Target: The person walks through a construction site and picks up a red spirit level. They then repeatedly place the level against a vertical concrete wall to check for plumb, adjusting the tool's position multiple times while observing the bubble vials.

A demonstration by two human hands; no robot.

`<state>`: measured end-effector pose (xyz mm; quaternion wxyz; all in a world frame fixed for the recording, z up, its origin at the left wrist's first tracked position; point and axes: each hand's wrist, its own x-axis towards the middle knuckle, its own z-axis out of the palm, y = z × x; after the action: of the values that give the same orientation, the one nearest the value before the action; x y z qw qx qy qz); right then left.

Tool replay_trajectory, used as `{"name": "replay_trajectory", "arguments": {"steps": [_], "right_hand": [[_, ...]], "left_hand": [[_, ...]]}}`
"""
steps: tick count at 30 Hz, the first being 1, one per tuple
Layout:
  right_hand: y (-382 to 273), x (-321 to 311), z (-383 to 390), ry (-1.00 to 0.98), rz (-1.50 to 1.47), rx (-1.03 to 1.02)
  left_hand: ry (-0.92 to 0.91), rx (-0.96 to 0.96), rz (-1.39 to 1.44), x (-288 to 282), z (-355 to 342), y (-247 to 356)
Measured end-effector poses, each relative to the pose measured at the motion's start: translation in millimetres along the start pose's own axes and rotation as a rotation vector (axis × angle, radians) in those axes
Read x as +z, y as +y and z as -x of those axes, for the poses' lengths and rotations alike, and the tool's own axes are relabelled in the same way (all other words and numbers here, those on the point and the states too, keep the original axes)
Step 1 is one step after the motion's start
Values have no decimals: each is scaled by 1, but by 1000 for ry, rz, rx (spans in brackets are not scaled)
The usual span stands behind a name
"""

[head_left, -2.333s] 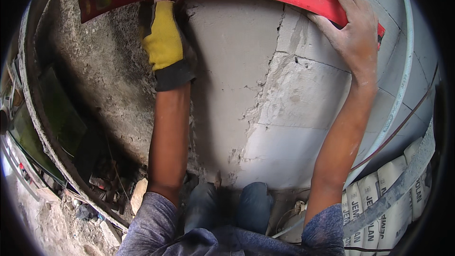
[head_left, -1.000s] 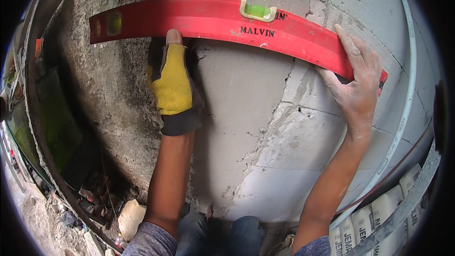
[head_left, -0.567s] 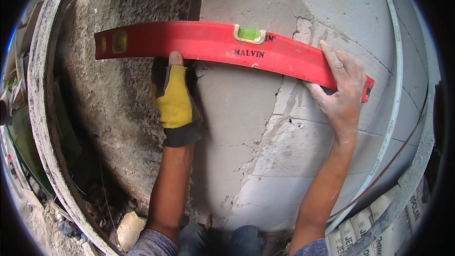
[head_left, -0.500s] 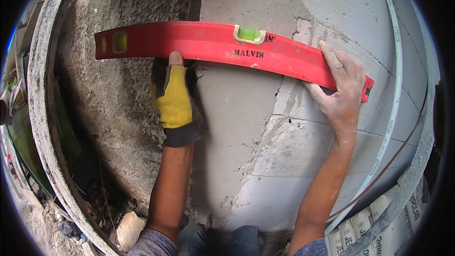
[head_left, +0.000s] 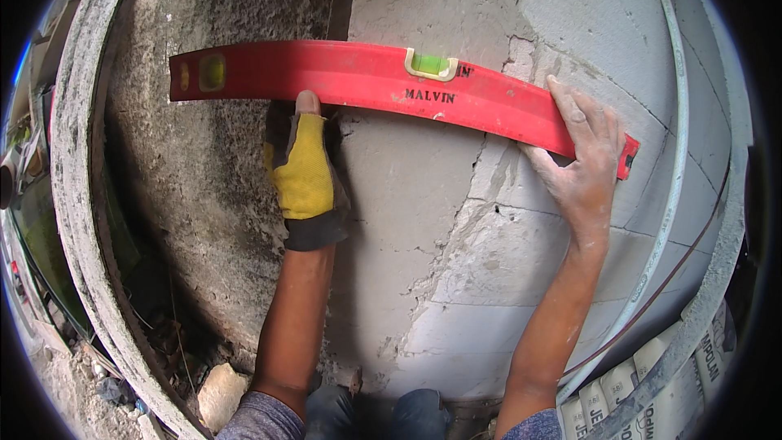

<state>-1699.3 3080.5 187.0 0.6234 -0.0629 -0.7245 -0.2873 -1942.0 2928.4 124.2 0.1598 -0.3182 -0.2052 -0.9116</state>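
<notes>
Item under inspection: a red spirit level [head_left: 350,77], held crosswise in front of the wall and spanning a dark, rough section and a paler one. It appears bowed in the wide lens; whether its back lies flush against the wall cannot be told. A green vial [head_left: 430,63] in a cream frame is set in its upper edge, and a yellowish round vial [head_left: 213,72] sits near the left end. Bubble positions are too small to judge. Markings: one short line of black capitals on the face below the green vial, legible, plus a fragment of similar black print just right of the frame.

Left grip [head_left: 305,171], in a yellow and black glove: holding the level by its lower edge, bare thumb tip on the face, other fingers hidden. Right grip [head_left: 588,151], bare and dusty: holding near the right end, thumb at the lower edge, fingers toward the upper.

Beyond: grey plaster [head_left: 399,220] between the forearms, pale blocks with visible joints to its right, then a light pipe [head_left: 669,195]. Lower right, stacked pale sacks [head_left: 623,391] bear bold black capitals, partly cut off. Lower left, a pale stone [head_left: 221,395].
</notes>
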Motion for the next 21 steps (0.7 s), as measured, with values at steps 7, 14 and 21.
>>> {"name": "replay_trajectory", "arguments": {"steps": [7, 14, 21], "right_hand": [[0, 1, 0, 3, 13, -1], [0, 1, 1, 12, -10, -8], [0, 1, 1, 0, 3, 7]], "left_hand": [[12, -44, 0, -1, -1, -1], [8, -53, 38, 1, 1, 1], [-1, -60, 83, -1, -1, -1]]}}
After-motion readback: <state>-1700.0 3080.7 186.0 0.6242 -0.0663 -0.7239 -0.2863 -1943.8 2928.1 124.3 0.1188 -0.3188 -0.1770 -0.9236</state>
